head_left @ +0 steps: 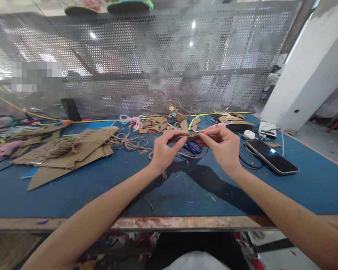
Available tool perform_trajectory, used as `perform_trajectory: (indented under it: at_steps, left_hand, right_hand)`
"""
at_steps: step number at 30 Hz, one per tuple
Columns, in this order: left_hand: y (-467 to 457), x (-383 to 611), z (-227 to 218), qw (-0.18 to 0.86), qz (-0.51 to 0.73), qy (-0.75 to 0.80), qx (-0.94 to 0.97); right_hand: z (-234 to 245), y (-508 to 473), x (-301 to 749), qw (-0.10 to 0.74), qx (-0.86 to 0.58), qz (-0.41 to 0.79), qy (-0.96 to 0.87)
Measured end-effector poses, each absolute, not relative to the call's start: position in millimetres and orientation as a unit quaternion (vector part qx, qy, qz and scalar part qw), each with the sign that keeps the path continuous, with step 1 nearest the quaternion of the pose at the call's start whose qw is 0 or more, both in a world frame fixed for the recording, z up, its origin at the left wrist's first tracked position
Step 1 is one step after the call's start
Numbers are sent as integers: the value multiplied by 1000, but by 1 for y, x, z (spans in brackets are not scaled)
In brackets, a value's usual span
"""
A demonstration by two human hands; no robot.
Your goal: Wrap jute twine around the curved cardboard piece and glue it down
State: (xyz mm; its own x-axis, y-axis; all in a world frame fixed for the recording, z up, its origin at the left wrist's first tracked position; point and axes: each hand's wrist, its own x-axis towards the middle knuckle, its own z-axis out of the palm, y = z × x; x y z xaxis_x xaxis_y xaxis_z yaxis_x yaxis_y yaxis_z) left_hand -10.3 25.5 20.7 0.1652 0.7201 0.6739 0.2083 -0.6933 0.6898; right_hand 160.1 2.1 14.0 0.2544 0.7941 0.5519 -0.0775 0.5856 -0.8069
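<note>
Both hands hold one narrow brown cardboard strip (187, 137) level above the blue table (107, 187). My left hand (165, 152) pinches its left end between thumb and fingers. My right hand (222, 148) grips the right end, fingers curled over the top. Jute twine (129, 142) trails on the table just left of my left hand. Blue-handled scissors (192, 149) lie on the table under the strip, between my hands.
Cardboard sheets with a twine bundle (64, 150) cover the left of the table. More cardboard scraps (154, 123) lie at the back. A phone (272, 156), cables and a white charger (249, 134) sit at the right. A perforated metal screen (157, 60) stands behind.
</note>
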Motion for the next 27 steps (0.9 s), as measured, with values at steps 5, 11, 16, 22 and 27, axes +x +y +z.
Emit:
perform_trajectory:
  at_steps: [5,11,16,22,27]
  left_hand:
    - [27,-11,19,188,584,308,727]
    - [28,-12,19,166,588,299,733]
    - [27,-12,18,184,585,268,743]
    - [25,-10,18,181,604,272,727]
    - [26,-11,18,159,599,281,733]
  right_hand:
    - [15,1,159,720,-328,304,-531]
    - [14,1,159,721,-319,310,-532]
    - [14,0,159,720,-329,299,-533]
    - [11,-1,156,720,-324,296,-537]
    - [10,-1,156,721,-321,295,-537]
